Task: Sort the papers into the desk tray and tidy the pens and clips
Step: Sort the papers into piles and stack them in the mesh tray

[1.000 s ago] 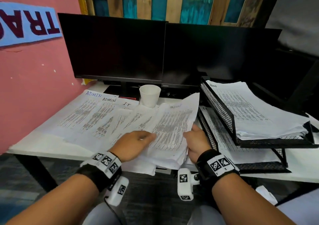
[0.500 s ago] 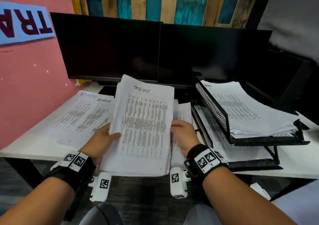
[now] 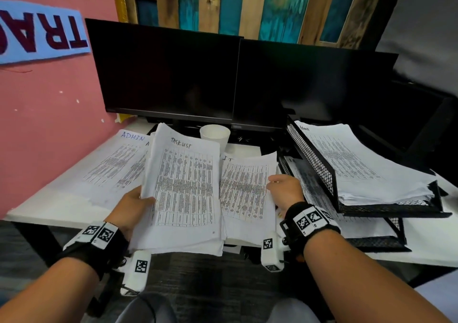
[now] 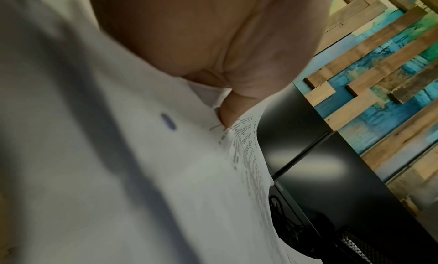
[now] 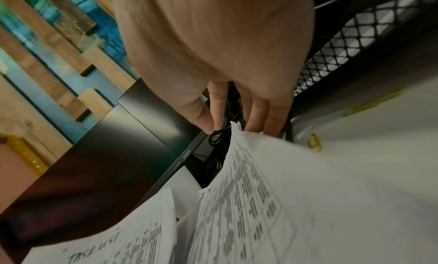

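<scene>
My left hand [image 3: 131,207] grips the left edge of a thick paper stack headed "TASK LIST" [image 3: 186,186], lifted and tilted over the desk's front edge. In the left wrist view the thumb [image 4: 231,110] presses on that stack [image 4: 142,174]. My right hand [image 3: 285,191] pinches the right edge of a printed sheet headed "I.T" [image 3: 244,189]; the right wrist view shows fingers [image 5: 258,116] behind the sheet [image 5: 284,193]. The black mesh desk tray [image 3: 319,171] stands just right of it, with an "Admin" pile [image 3: 359,164] in the upper tier and papers [image 3: 319,198] in the lower. A yellow paper clip [image 5: 314,143] lies by the sheet.
Sheets marked "ADMIN" [image 3: 116,164] are spread on the white desk [image 3: 49,206] at the left. A white paper cup [image 3: 214,136] stands at the back, in front of two dark monitors [image 3: 168,74]. A pink wall closes the left side.
The TASK LIST stack came up off the spread papers and moved left in my left hand alone. My right hand let go of it and took the I.T sheet's right edge.
</scene>
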A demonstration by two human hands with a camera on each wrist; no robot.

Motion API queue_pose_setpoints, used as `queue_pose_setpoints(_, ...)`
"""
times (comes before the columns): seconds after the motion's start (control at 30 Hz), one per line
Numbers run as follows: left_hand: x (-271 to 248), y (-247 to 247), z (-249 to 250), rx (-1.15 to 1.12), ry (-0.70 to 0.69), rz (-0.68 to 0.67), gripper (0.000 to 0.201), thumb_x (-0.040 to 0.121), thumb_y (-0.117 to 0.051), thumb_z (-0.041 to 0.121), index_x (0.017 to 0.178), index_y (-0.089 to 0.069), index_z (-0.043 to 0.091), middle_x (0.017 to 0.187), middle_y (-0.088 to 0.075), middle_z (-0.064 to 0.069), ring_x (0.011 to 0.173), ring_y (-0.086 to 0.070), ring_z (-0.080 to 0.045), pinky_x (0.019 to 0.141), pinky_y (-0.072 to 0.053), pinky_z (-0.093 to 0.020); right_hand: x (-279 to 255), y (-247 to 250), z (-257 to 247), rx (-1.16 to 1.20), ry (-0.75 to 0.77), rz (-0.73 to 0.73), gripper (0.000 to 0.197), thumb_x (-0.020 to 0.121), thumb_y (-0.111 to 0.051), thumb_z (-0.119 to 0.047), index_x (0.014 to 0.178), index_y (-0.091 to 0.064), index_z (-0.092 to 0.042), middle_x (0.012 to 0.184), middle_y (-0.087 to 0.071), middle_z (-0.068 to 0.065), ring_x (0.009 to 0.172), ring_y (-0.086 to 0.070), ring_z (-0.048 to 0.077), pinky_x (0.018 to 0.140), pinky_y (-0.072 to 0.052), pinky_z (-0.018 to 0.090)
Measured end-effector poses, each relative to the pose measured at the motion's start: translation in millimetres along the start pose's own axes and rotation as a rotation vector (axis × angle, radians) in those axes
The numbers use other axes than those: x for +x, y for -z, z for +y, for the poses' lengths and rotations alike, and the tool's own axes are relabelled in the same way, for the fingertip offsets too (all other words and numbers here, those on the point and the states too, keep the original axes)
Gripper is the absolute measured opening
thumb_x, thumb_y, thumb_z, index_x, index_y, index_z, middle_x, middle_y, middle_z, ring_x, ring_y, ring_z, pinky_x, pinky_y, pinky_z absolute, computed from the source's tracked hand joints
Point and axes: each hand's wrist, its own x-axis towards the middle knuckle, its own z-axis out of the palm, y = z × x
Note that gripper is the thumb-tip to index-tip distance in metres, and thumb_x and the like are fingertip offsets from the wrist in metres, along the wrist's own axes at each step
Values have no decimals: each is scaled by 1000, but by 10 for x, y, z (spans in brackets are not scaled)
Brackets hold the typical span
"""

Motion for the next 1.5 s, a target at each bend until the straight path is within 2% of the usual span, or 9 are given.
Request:
queue_pose_setpoints(0.13, 8, 15, -7, -2, -9, -5, 20, 100, -52, 4, 106, -66, 18, 94, -72, -11, 81, -66, -29, 72, -51, -39, 53, -58, 8, -12, -15, -23, 34, 83, -74, -4, 116, -66, -6, 99, -71, 10, 70, -59, 25, 66, -51, 33)
queue_pose_setpoints(0.23, 15, 5, -18, -23, -9, 4, 21, 100, -53, 4, 112, -66, 14, 92, -72, -9, 80, -66, -29, 71, -51, -38, 53, -84, 7, 10, -111, -102, 48, 83, -78, -6, 120, -47, -13, 86, -62, 16, 54, -53, 22, 46, -44, 27)
queue_pose_setpoints(0.43, -16, -58, 26, -17, -35, 25, 19, 100, -53, 3, 113, -65, 10, 82, -66, -4, 72, -58, -20, 63, -43, -31, 19, -34, 18, -244, -115, -285, 20, 87, -75, -16, 81, -60, -5, 62, -56, 17, 44, -48, 22, 41, -39, 26)
queue_pose_setpoints(0.6, -12, -61, 50, -2, -24, 31, 22, 101, -52, 3, 118, -65, 8, 90, -70, -6, 78, -62, -22, 66, -45, -31, -75, 7, -228, -267, 106, -110, 20, 95, -54, -11, 113, -64, -13, 102, -72, 7, 81, -69, 26, 74, -62, 42)
queue_pose_setpoints(0.73, 19, -33, 43, 4, -12, 19, 26, 100, -51, 2, 123, -64, 6, 94, -71, -7, 81, -64, -23, 66, -47, -31, -158, 203, -610, -205, 255, -6, 17, 100, -49, -10, 111, -58, -20, 94, -66, -2, 71, -63, 15, 55, -46, 26)
queue_pose_setpoints(0.87, 9, -49, 69, 8, -10, 23, 21, 101, -49, 1, 117, -60, 9, 92, -67, -4, 79, -61, -17, 63, -43, -27, -154, 328, -939, 37, 367, 71, 14, 96, -52, -7, 99, -60, -17, 89, -67, -1, 79, -65, 20, 64, -52, 29)
queue_pose_setpoints(1.1, 91, -22, 23, 42, 1, 25, 21, 97, -56, 3, 116, -64, 5, 103, -70, -21, 81, -60, -27, 73, -45, -33, -219, 99, -825, 304, 69, -131, 23, 97, -52, 0, 106, -66, -15, 111, -74, 14, 95, -73, 36, 79, -62, 58)
queue_pose_setpoints(1.3, 116, -12, -20, 91, -6, 23, 21, 99, -56, 7, 118, -62, 10, 99, -63, -16, 82, -54, -25, 70, -42, -33, -256, -72, -685, 435, -59, -186, 22, 103, -51, -1, 93, -62, -17, 96, -71, 7, 75, -69, 25, 43, -57, 30)
queue_pose_setpoints(1.5, 201, -12, -63, 36, 21, 33, 24, 102, -52, 8, 123, -63, 8, 105, -66, -9, 91, -58, -24, 81, -44, -36, -194, -281, -567, 338, -46, -226, 24, 100, -49, -1, 110, -66, -14, 106, -74, 11, 90, -73, 31, 70, -64, 43)
